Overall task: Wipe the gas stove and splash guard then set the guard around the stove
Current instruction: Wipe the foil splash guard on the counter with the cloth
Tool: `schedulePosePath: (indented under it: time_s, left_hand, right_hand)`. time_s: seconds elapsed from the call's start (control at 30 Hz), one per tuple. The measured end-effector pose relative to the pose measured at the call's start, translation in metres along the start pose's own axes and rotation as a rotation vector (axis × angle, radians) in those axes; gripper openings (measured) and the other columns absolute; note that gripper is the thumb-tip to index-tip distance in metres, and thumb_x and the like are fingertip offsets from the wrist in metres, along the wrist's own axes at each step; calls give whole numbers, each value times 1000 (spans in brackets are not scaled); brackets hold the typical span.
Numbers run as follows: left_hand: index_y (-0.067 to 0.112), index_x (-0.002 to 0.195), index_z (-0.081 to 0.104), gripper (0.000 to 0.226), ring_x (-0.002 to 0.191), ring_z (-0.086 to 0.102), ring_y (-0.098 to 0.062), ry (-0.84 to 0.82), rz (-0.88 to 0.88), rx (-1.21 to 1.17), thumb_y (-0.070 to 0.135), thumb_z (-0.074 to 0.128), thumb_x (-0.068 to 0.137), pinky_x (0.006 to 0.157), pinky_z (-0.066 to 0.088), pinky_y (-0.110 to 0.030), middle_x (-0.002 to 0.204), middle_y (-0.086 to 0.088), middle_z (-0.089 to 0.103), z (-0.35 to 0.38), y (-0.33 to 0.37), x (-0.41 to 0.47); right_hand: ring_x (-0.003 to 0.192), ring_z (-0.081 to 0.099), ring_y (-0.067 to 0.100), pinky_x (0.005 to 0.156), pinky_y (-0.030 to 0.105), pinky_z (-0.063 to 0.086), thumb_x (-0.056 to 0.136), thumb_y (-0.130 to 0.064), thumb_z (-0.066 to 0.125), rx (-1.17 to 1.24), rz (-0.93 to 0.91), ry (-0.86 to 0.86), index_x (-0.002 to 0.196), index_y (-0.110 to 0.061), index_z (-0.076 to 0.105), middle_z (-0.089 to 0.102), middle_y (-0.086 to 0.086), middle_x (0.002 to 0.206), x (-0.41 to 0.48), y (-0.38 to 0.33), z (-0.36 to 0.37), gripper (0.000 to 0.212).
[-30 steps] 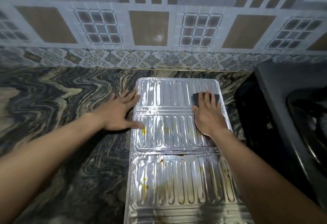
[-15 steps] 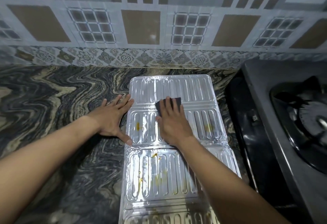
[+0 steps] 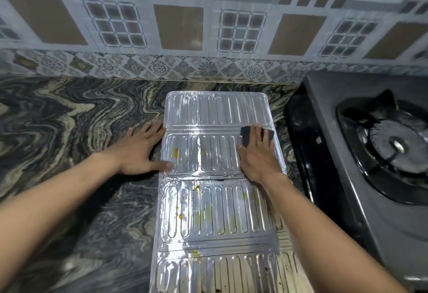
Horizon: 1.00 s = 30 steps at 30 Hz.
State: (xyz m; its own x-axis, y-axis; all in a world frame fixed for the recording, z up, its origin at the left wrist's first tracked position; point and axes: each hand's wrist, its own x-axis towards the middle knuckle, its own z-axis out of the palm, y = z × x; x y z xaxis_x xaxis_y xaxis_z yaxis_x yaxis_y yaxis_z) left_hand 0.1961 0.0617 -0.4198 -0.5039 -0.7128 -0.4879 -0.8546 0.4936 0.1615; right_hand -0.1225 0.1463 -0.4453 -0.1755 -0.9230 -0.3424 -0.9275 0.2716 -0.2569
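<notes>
A shiny ribbed foil splash guard (image 3: 215, 202) lies flat and unfolded on the marble counter, with yellow food spots on its middle and near panels. My right hand (image 3: 259, 153) presses a dark cloth (image 3: 246, 136) flat against the right side of the guard's second panel, fingers straight. My left hand (image 3: 139, 151) lies flat on the counter at the guard's left edge, its thumb resting on the foil. The black gas stove (image 3: 361, 177) stands to the right, one burner (image 3: 398, 146) showing.
The swirled marble counter (image 3: 69, 126) stretches out to the left. A patterned tiled wall (image 3: 208, 26) rises behind the guard. A dark gap (image 3: 308, 144) separates the guard from the stove.
My right hand slid the cloth from the guard's right side to its middle and back to the right. The left hand stayed at the left edge.
</notes>
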Motion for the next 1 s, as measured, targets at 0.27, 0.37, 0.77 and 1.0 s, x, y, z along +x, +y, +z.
schedulePosePath:
  time_s: [0.27, 0.37, 0.77, 1.0]
  left_hand:
    - [30, 148, -32, 154, 148, -25, -17, -45, -34, 26, 104, 49, 40, 119, -11, -56, 156, 9, -34, 13, -1, -12]
    - [34, 147, -31, 152, 147, -28, -17, -57, -44, 37, 103, 51, 39, 118, -12, -59, 157, 9, -33, 12, 0, -11]
    - [21, 153, -26, 163, 145, -32, -14, -61, -28, 62, 100, 57, 37, 118, -18, -50, 158, 6, -32, 9, 1, -1]
    - [23, 149, -31, 162, 144, -34, -15, -86, -38, 57, 99, 58, 38, 117, -19, -52, 156, 7, -36, 8, 2, -2]
  right_hand:
    - [151, -6, 36, 119, 55, 0, 105, -45, 20, -33, -28, 97, 157, -7, 3, -2, 15, 165, 8, -14, 6, 67]
    - [150, 4, 37, 120, 57, 7, 105, -35, 27, -42, -144, 125, 155, -5, 11, 8, 17, 164, 14, -34, 6, 60]
    - [152, 5, 25, 123, 46, 3, 105, -21, 38, -88, -801, -31, 154, -12, 25, 18, 5, 164, 7, -118, 29, 52]
    - [152, 10, 18, 123, 43, 5, 104, -20, 41, -144, -934, -93, 154, -22, 31, 24, -1, 162, -12, -88, 31, 50]
